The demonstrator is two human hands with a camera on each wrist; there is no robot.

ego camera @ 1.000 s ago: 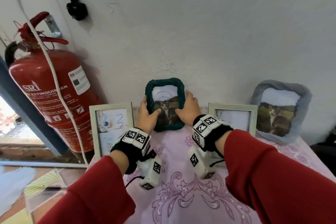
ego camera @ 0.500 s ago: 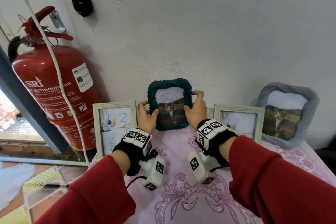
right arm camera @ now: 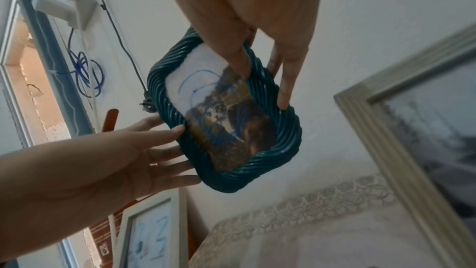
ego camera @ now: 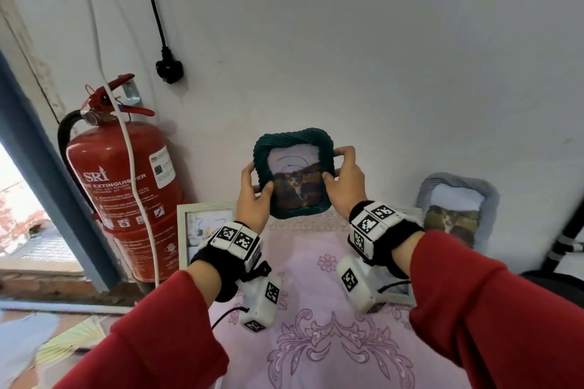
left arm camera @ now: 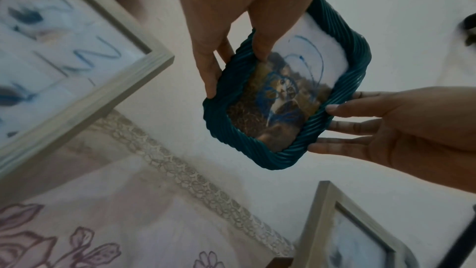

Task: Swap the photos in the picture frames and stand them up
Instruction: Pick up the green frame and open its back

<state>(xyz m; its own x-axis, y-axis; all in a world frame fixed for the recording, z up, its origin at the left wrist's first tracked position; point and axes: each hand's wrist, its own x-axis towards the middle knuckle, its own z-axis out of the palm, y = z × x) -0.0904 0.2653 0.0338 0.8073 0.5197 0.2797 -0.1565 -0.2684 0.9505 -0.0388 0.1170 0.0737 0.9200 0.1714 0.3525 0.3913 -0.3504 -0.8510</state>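
Observation:
A dark teal rope-pattern frame with a cat photo scribbled over in blue hangs in the air in front of the wall, above the pink tablecloth. My left hand grips its left edge, thumb on the front, fingers behind. My right hand grips the right edge the same way, fingers wrapped round the rim. Both wrist views show the frame face on. A grey-blue frame with another cat photo stands at the right against the wall.
Two pale wooden frames stand on the table: one at the left with scribbled paper, one mostly hidden behind my right wrist. A red fire extinguisher stands left of the table. A black plug hangs on the wall.
The teal frame stood on the table against the wall; both hands have lifted it up and off the cloth. The head view has tilted upward.

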